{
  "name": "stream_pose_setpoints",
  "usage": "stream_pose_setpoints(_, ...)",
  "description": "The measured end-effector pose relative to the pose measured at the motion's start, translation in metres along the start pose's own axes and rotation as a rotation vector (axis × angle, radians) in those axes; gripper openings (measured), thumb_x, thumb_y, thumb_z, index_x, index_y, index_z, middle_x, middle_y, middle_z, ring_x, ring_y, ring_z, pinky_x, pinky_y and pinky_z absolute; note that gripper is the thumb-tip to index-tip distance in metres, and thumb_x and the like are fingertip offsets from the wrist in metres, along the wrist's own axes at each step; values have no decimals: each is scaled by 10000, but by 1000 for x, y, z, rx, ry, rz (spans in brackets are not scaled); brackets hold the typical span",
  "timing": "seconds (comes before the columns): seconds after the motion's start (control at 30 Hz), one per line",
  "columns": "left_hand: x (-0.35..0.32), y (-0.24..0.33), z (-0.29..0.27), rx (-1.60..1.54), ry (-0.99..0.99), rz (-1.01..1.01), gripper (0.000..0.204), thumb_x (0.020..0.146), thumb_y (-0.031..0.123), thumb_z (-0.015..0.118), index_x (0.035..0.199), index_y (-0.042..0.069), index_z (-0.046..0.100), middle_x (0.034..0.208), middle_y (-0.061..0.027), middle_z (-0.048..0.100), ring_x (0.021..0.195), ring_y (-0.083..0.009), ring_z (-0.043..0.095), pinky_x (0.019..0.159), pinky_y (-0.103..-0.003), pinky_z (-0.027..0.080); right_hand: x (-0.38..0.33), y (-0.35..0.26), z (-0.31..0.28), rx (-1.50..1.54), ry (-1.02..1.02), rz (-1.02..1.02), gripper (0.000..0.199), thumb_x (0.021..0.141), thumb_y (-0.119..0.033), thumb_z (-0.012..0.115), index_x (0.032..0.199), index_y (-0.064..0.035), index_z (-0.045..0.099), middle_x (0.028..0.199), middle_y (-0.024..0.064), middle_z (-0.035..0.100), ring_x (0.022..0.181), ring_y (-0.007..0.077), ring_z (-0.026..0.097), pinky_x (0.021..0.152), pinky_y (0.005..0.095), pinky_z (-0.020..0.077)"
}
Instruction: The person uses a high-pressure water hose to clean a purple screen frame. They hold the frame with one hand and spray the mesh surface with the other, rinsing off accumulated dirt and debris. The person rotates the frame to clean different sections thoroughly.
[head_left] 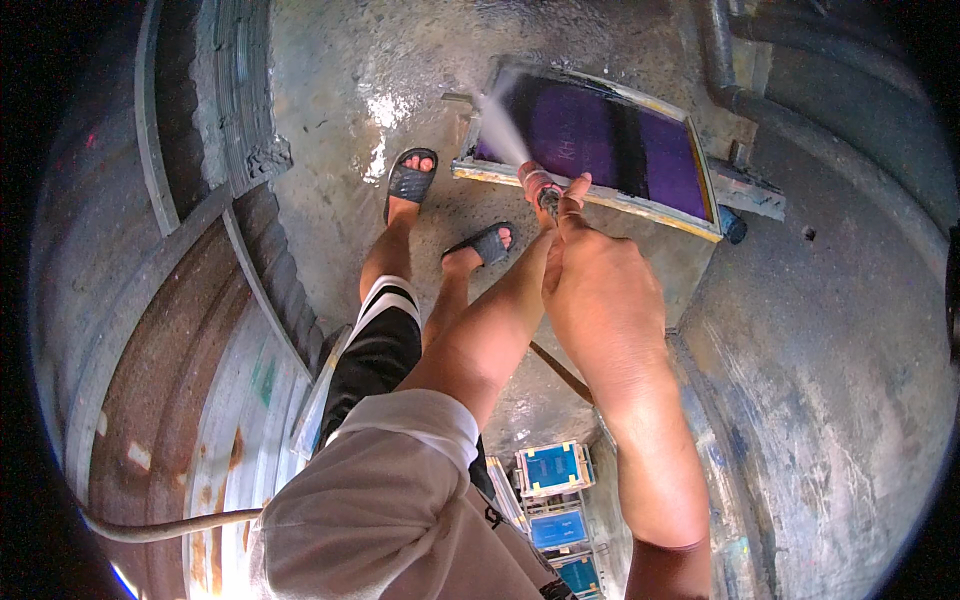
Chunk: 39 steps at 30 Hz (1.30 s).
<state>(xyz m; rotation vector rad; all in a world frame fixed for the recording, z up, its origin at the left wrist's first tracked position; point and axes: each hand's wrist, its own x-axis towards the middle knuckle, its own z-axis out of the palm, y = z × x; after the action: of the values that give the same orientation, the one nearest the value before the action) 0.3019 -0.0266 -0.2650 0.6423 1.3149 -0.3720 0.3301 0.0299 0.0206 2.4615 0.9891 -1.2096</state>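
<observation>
Fine water spray [508,130] fans from a metal spray nozzle [549,201] onto a printing screen [668,165]. The screen has purple and black mesh in a pale, paint-stained frame, and it rests tilted on a support. My right hand [607,290] is closed around the nozzle from behind, its thumb stretched forward along it. At the nozzle's front, the fingers of my left hand [537,182] are curled around it, partly hidden behind the right hand. A brown hose [562,373] shows below my wrists. Both hands are just short of the screen's near edge.
My feet in dark sandals [410,182] stand on the wet concrete floor [335,90]. Rusty corrugated sheets [165,400] line the left, with another hose [175,527] there. Pipes [790,105] run along the right wall [810,370]. Several blue framed screens [553,467] stand below.
</observation>
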Motion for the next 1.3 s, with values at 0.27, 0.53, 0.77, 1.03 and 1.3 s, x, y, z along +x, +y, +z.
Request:
stream_pose_setpoints(0.27,-20,-1,16,-598,93,-32,747,753,202,863,1297,107,360,1127,-53,503,972,-193,523,905,-339,435,7,1,-4,66,52,-5,363,960,-137,519,1285,-1,608,810,284,684,798,448,695,728,528,568)
stream_pose_setpoints(0.53,-42,-4,-13,-13,-200,239,522,958,245,529,1433,99,367,1378,-60,458,1239,-175,438,1026,-299,347,19,4,-8,72,59,19,326,946,-134,538,1227,-4,638,841,287,688,821,448,697,748,526,568)
stream_pose_setpoints(0.77,-27,9,1,-119,-35,119,547,1044,322,370,1543,98,342,1530,-85,445,1422,-175,386,1163,-288,282,21,-3,-10,63,69,-6,294,965,-147,520,1184,-6,657,859,280,691,848,440,697,755,528,565)
stream_pose_setpoints(1.03,3,0,18,-377,8,87,559,1020,328,408,1524,92,351,1503,-91,457,1391,-180,406,1137,-293,302,31,0,-12,48,87,16,286,970,-147,515,1156,10,666,858,278,692,840,445,696,761,525,566)
stream_pose_setpoints(1.3,7,5,41,-403,-78,74,573,996,335,447,1504,87,360,1476,-96,469,1360,-185,426,1111,-297,323,36,3,-22,44,89,43,293,964,-137,525,1176,15,659,860,290,687,856,446,694,760,520,563)
